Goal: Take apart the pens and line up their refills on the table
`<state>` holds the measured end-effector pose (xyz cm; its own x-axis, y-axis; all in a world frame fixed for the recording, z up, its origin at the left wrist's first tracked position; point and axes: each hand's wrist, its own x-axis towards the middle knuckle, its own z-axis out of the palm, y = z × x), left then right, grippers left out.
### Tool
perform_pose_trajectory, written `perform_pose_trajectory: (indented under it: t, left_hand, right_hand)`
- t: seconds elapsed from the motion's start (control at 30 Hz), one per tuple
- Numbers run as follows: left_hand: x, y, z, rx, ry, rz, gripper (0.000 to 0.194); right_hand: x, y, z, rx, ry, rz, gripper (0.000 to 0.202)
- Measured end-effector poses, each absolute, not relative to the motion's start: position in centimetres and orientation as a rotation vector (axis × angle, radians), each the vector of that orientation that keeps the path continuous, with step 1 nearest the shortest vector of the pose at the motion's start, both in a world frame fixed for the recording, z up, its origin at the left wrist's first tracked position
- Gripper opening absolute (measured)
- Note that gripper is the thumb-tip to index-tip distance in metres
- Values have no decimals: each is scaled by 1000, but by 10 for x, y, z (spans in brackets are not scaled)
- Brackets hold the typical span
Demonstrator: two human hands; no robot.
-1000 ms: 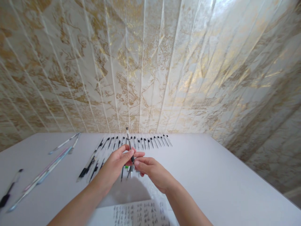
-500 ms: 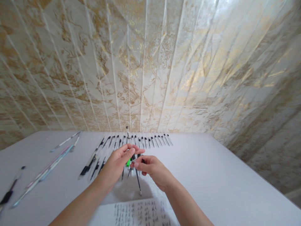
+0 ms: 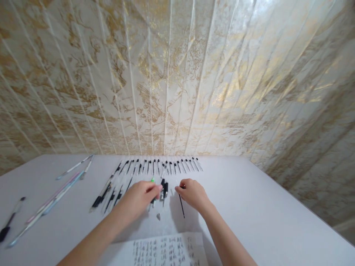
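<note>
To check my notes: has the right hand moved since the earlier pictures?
Yes. Against the back row of pen parts, the right hand has shifted right, toward the row's right end.

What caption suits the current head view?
Right hand pinching a dark refill, left hand by pen parts, handwritten sheet in front.

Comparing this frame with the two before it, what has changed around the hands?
The hands have parted: the right hand moved rightward, carrying the dark refill off. The left hand came down by the loose pen parts, no longer holding up the pen; its present grip is unclear. A silver cone tip now shows. The far row and written sheet stayed.
</note>
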<state>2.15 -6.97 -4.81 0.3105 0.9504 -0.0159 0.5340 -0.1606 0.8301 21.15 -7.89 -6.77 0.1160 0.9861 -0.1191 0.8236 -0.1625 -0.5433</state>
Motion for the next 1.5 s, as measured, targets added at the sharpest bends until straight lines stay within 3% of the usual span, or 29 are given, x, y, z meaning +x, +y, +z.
perform_pose_trajectory:
  t: [0.1, 0.2, 0.33, 0.47, 0.8, 1.3, 1.5]
  left_hand:
    - [52, -78, -56, 2105, 1417, 390, 33]
    - [77, -75, -64, 2177, 1461, 321, 21]
    - [93, -67, -72, 2233, 1509, 272, 31]
    - [86, -71, -70, 2300, 1560, 213, 36]
    - [47, -115, -57, 2359, 1529, -174, 19]
    - [54, -115, -60, 2413, 1439, -309, 29]
    - [67, -109, -66, 2399, 1481, 11, 22]
  right_hand:
    - [214, -73, -80, -2153, -1766, 505, 19]
    - [219, -69, -89, -2186, -1763, 444, 22]
    - [222, -65, -94, -2179, -1727, 434, 26]
    - [216, -63, -97, -2117, -1716, 477, 25]
    - [207, -66, -96, -1967, -1788, 604, 28]
    - [211, -70, -86, -1975, -1841, 475, 35]
    - [217, -61, -97, -1777, -1810, 594, 38]
